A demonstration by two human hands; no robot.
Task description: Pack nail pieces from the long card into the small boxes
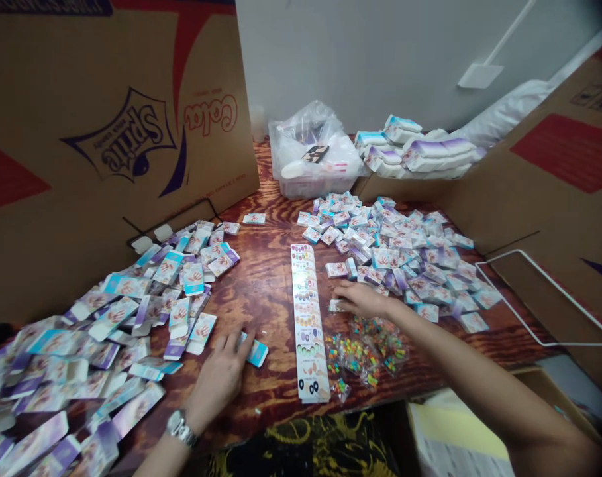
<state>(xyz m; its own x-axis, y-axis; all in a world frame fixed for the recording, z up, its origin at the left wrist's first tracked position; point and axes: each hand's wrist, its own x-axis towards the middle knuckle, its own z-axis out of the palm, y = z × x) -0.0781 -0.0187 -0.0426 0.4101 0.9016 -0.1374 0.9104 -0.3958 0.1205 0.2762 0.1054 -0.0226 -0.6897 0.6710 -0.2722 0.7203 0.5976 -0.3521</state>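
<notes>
My left hand (220, 379), with a metal watch on its wrist, lies low over the table with fingers spread. Its index finger rests across one end of a flat light-blue small carton (257, 354). Over on the right, my right hand (363, 299) has its fingers closed at a small white carton (334, 305), beside a pile of filled-looking small cartons (400, 242). Between my hands runs a long stack of printed sticker sheets (308, 318). Clear bags of colourful small pieces (363, 351) lie below my right hand.
Flattened cartons (132, 311) spread in a heap on the left. A big cardboard box (116, 126) stands behind them, another cardboard box (553, 199) at the right. At the back are a plastic tub (315, 182) with bags and wrapped packs (440, 152). A white wire frame (524, 318) leans at the right.
</notes>
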